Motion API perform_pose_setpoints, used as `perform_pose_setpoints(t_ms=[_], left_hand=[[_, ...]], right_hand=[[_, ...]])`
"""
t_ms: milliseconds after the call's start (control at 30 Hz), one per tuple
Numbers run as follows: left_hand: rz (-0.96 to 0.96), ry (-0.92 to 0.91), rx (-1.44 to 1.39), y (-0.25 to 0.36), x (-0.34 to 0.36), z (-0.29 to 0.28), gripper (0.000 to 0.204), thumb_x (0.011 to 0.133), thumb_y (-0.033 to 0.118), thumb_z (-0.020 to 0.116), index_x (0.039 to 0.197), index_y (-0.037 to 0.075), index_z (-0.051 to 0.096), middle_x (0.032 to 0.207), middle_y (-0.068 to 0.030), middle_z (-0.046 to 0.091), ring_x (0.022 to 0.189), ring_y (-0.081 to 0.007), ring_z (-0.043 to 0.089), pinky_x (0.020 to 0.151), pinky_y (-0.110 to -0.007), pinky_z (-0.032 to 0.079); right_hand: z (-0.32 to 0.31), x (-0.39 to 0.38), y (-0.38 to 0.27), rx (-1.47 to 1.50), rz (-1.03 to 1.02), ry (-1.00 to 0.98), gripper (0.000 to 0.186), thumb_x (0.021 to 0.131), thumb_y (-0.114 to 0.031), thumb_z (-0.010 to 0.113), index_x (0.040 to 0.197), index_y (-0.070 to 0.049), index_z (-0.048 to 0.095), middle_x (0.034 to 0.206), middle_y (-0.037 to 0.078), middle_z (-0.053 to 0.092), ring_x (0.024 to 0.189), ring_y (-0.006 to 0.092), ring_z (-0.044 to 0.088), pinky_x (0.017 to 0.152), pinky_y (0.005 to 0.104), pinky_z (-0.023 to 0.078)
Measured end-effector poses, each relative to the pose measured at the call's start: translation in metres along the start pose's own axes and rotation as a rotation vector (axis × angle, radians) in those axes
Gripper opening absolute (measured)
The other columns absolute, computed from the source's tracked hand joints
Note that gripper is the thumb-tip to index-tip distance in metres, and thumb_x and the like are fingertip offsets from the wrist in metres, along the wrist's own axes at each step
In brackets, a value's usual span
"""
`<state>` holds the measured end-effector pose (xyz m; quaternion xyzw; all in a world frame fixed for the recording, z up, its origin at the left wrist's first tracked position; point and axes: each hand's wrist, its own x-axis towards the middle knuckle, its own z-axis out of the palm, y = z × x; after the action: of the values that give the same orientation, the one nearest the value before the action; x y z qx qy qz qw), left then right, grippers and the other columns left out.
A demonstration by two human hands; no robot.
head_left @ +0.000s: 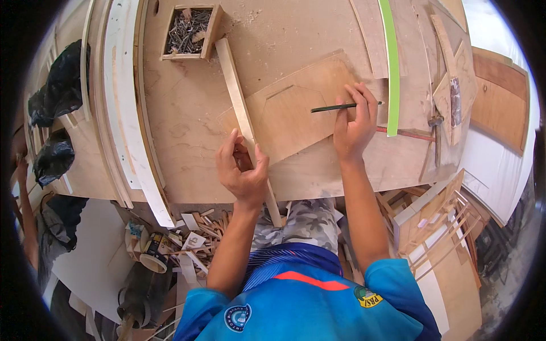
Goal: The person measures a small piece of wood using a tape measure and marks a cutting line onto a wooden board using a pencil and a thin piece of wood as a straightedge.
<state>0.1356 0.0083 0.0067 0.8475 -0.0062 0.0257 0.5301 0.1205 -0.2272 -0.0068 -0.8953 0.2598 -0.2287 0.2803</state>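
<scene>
My left hand (243, 169) grips a narrow wooden strip (233, 82), thumb on one side and fingers on the other. The strip slants from near the nail box over the workbench's front edge toward my lap. My right hand (355, 122) holds a dark pencil (330, 108) crosswise between its fingers, its pale tip pointing right. Between my hands lies a thin plywood piece (301, 122), partly under the strip, with pencil lines and a short dark slot or line on it. The pencil appears to be above the plywood's right side.
An open wooden box of nails (190, 31) stands at the far left. Long white boards (122, 85) lie along the left, a green-edged strip (392, 74) at right. A hammer (436, 125) rests beyond it. Wood scraps (207, 233) and a bucket (153, 258) sit below the bench.
</scene>
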Motion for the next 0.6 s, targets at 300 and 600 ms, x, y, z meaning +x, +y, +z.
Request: perform_pose_setpoints(t_ms=[300, 600], left_hand=[[0.113, 0.0, 0.236, 0.008, 0.009, 0.009, 0.049, 0.085, -0.004, 0.089, 0.131, 0.004, 0.075, 0.119, -0.0091, 0.068, 0.078, -0.0101, 0.062, 0.065, -0.025, 0.054], [0.081, 0.004, 0.178, 0.017, 0.02, 0.023, 0.036, 0.085, 0.004, 0.093, 0.117, 0.003, 0.078, 0.119, -0.0094, 0.069, 0.069, -0.0095, 0.063, 0.062, -0.027, 0.056]], right_hand=[[0.001, 0.001, 0.001, -0.008, -0.043, 0.012, 0.029, 0.098, -0.014, 0.079, 0.126, -0.003, 0.076, 0.136, 0.016, 0.066, 0.136, 0.0381, 0.063, 0.107, 0.0468, 0.055], [0.002, -0.002, 0.006, 0.015, -0.039, 0.01, 0.03, 0.096, -0.008, 0.077, 0.125, -0.003, 0.075, 0.136, 0.016, 0.066, 0.138, 0.0381, 0.061, 0.108, 0.0475, 0.054]])
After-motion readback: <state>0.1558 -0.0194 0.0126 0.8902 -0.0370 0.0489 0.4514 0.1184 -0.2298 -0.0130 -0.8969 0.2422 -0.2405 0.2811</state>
